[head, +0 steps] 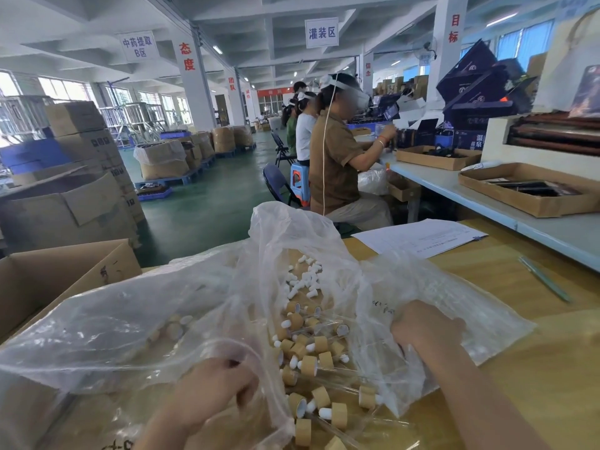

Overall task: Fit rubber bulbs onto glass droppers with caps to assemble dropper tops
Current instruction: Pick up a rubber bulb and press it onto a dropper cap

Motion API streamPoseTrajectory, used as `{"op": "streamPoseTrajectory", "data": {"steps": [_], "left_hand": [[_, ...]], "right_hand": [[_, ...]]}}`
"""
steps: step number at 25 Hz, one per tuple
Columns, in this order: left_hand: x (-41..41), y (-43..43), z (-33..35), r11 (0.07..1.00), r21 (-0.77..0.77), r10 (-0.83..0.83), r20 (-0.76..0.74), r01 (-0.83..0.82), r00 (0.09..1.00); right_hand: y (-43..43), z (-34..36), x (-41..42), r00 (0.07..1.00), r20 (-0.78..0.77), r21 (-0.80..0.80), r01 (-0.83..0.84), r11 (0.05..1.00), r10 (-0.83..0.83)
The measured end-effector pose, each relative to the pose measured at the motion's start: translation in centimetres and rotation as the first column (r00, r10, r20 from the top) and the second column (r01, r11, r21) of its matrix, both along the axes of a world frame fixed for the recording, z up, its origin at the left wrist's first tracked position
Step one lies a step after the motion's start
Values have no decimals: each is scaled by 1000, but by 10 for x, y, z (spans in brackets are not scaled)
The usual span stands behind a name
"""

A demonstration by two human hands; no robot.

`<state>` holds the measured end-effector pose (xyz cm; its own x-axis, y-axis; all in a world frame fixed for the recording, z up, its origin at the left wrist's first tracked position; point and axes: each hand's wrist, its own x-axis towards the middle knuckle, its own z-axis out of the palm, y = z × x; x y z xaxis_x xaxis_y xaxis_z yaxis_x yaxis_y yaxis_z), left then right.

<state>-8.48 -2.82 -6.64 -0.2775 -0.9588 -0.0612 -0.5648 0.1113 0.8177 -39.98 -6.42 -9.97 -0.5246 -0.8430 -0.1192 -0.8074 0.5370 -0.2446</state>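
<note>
A heap of tan caps (pixel 308 352) with glass droppers, some topped by white bulbs, lies on the wooden table between clear plastic bags. Loose white rubber bulbs (pixel 303 279) are scattered just beyond the heap. My left hand (pixel 214 391) is curled and grips the edge of the large clear bag (pixel 130 323) on the left. My right hand (pixel 425 326) grips the crumpled clear bag (pixel 454 297) on the right, fingers tucked into the plastic. What else the fingers hold is hidden.
An open cardboard box (pixel 48 277) stands at the left under the bag. A printed sheet (pixel 418 238) and a pen (pixel 545 280) lie on the table (pixel 535 368) at the right. Seated workers (pixel 337 164) fill the bench ahead, with shallow cardboard trays (pixel 532 193).
</note>
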Motion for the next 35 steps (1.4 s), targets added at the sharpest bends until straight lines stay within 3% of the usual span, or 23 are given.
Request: {"op": "streamPoseTrajectory", "data": {"steps": [1, 2, 4, 5, 7, 9, 11, 16, 18, 20, 23, 26, 28, 30, 32, 35], "left_hand": [[5, 1, 7, 971, 60, -233, 40, 231, 972], [9, 2, 14, 901, 89, -424, -24, 424, 905], [15, 2, 13, 745, 46, -588, -424, 665, 689], [15, 1, 11, 690, 25, -562, -612, 724, 557], [11, 0, 1, 615, -33, -479, -809, 788, 340], [-2, -1, -7, 586, -113, -433, -880, 802, 193], [-20, 1, -13, 545, -136, -394, -913, 827, 110], [-46, 3, -30, 554, -113, -362, -925, 825, 117], [-46, 0, -31, 578, -104, -332, -936, 809, 116], [-45, -2, -31, 605, -92, -267, -959, 791, 93], [-43, -4, -28, 658, -13, -94, -993, 753, 65], [-47, -1, -25, 765, 149, 74, -987, 627, 144], [-49, 1, -25, 820, 238, 168, -969, 521, 179], [-53, 1, -24, 846, 317, 244, -945, 430, 216], [-53, 1, -23, 851, 358, 281, -928, 385, 243], [-50, 1, -21, 852, 360, 256, -920, 380, 296]], "right_hand": [[-1, -2, -1, 1000, 4, -17, 5, 1000, -5], [-1, -3, -1, 1000, 1, -33, 5, 999, -5], [0, -4, 0, 1000, -8, -50, 0, 999, 0], [0, -4, 1, 1000, -15, -55, -3, 998, 2], [0, -4, 1, 1000, -16, -65, -3, 998, 2], [-1, -3, 0, 1000, 8, -69, 2, 998, -2], [-2, -2, 0, 1000, 9, -58, 5, 998, -4], [-4, 0, 3, 998, 62, -19, 9, 1000, -7], [-3, -2, -1, 975, 221, -100, 38, 994, -15], [0, -2, -8, 904, 428, -276, 123, 953, 7], [6, 6, -9, 819, 569, -548, 310, 776, 75], [14, 17, 4, 814, 534, -771, 359, 526, 228], [21, 23, 20, 756, 526, -828, 351, 437, 389], [27, 25, 38, 633, 543, -836, 344, 428, 551], [32, 23, 55, 539, 544, -835, 275, 476, 643], [36, 18, 71, 490, 526, -837, 154, 525, 695]]}}
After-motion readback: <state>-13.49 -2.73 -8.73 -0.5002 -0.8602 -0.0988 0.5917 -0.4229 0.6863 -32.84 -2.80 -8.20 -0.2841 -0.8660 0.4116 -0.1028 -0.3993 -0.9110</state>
